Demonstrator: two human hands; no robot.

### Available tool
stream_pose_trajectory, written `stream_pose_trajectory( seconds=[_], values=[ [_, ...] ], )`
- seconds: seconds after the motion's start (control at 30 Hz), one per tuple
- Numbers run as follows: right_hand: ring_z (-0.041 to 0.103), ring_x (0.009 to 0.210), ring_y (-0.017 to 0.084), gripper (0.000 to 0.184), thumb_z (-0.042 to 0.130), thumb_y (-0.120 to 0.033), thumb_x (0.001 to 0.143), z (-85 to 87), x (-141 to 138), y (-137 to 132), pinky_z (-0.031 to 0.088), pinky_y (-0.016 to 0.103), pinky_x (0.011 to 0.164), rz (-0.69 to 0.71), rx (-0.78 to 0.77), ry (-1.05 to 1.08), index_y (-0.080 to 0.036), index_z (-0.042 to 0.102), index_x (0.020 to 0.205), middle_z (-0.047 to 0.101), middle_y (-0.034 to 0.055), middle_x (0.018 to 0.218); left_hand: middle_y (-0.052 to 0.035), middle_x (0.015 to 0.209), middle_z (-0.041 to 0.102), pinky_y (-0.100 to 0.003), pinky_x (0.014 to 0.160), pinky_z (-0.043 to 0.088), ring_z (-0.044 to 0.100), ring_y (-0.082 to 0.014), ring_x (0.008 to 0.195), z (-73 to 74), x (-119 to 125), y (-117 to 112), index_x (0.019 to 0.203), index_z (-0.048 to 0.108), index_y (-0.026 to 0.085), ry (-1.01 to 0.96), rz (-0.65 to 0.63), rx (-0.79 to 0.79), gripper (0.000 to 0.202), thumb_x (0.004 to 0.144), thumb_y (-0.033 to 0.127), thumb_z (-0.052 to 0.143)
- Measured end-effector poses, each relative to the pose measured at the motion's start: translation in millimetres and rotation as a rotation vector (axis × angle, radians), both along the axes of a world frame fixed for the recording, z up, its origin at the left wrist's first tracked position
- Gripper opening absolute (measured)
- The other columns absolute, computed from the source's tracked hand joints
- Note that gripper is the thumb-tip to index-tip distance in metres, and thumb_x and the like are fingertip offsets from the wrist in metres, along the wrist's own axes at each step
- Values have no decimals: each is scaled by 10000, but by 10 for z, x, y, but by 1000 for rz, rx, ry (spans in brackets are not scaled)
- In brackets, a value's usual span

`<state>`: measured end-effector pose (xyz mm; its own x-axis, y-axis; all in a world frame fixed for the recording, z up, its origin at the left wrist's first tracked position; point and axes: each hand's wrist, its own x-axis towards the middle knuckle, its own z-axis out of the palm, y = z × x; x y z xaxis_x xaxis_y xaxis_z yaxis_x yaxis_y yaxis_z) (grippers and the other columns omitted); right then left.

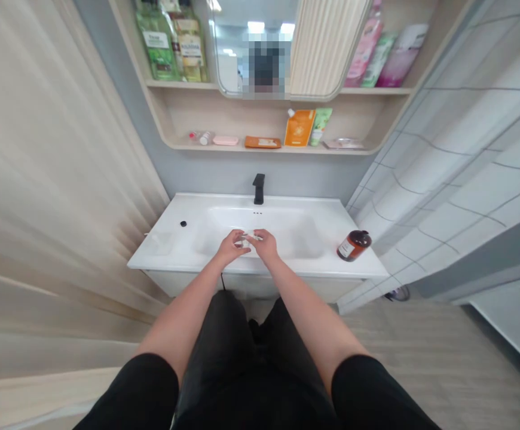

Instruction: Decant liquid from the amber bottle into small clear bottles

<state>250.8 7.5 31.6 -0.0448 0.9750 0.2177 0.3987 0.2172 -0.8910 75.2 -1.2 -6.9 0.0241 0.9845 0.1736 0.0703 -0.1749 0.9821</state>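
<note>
Over the sink (pixel 302 230), toward its front edge, I'm holding a small clear object (pixel 244 242) between the left hand (pixel 231 248) and right hand (pixel 265 245), both sets of fingers clamping it; neither is sitting nearer, its long axis escaping my feed.

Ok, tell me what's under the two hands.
Below the left hand and right hand, with their small clear object, is the white basin; the patch directly beneath them is hidden.
</note>
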Motion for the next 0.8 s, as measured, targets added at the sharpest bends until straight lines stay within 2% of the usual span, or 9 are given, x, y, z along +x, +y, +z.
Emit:
stream_pose_trajectory(
  seconds=[0.1, 0.17, 0.23, 0.3, 0.37, 0.47, 0.53, 0.63, 0.8],
  values=[
    [735, 1119, 285, 336, 743, -516, 901, -19, -44, -28, 576, 430, 1062, -32, -1, -32, -209, 758, 1037, 807, 112, 1141, -105, 1268, 715, -459, 960, 610, 716, -283, 1174, 51, 62, -21, 1174, 615, 234, -1, 34, -3, 743, 544, 294, 1004],
    [732, 1156, 274, 365, 740, -486, 908, -40, -16, -67, 588, 411, 1039, 3, 29, -2, -215, 756, 1153, 786, 118, 1267, -103, 1252, 713, -470, 977, 607, 716, -286, 1174, 112, 71, -76, 1166, 608, 235, 0, 71, 13, 724, 556, 279, 996],
    [745, 1155, 254, 425, 746, -450, 917, -62, 147, -115, 607, 383, 987, 68, 42, 18, -237, 730, 1284, 735, 117, 1420, -104, 1264, 706, -484, 1025, 591, 712, -279, 1182, 183, -8, -197, 1202, 601, 241, 22, 143, 69, 709, 605, 284, 982],
    [769, 1090, 239, 376, 737, -414, 940, -88, 454, -154, 608, 375, 970, 147, 16, -57, -253, 743, 1279, 760, 96, 1383, -111, 1311, 686, -492, 1092, 560, 692, -276, 1220, 247, -211, -399, 1263, 602, 245, 99, 297, 168, 694, 676, 319, 964],
    [782, 1049, 252, 212, 746, -349, 932, -121, 830, -168, 588, 390, 1011, 181, -26, -239, -252, 797, 1113, 830, 66, 1161, -123, 1354, 651, -483, 1123, 539, 646, -287, 1283, 289, -523, -661, 1310, 621, 239, 241, 549, 258, 678, 732, 376, 950],
    [789, 1035, 263, 174, 700, -303, 957, -190, 1281, -152, 579, 387, 996, 133, -69, -405, -252, 821, 1071, 843, 71, 1107, -114, 1332, 622, -460, 1019, 581, 660, -264, 1142, 295, -1047, -1045, 1388, 618, 223, 405, 913, 209, 732, 772, 470, 928],
    [788, 1040, 270, 210, 681, -313, 970, -247, 1410, -145, 580, 381, 970, 77, -72, -441, -254, 825, 1110, 841, 83, 1121, -98, 1277, 627, -467, 1006, 583, 658, -235, 1022, 267, -1317, -1218, 1394, 617, 203, 477, 1044, 132, 743, 778, 489, 918],
    [782, 1058, 274, 237, 680, -332, 975, -315, 1402, -170, 577, 372, 952, 60, -36, -473, -261, 823, 1149, 838, 84, 1141, -80, 1219, 630, -506, 1065, 553, 636, -229, 963, 211, -1515, -1302, 1362, 625, 184, 594, 1111, 51, 730, 762, 473, 924],
    [783, 1046, 272, 211, 690, -320, 964, -320, 1359, -214, 575, 363, 937, 49, -17, -475, -260, 829, 1110, 842, 78, 1108, -79, 1232, 605, -504, 1103, 531, 620, -212, 948, 154, -1509, -1130, 1372, 572, 167, 602, 1155, 40, 746, 768, 429, 923]
  ],
)
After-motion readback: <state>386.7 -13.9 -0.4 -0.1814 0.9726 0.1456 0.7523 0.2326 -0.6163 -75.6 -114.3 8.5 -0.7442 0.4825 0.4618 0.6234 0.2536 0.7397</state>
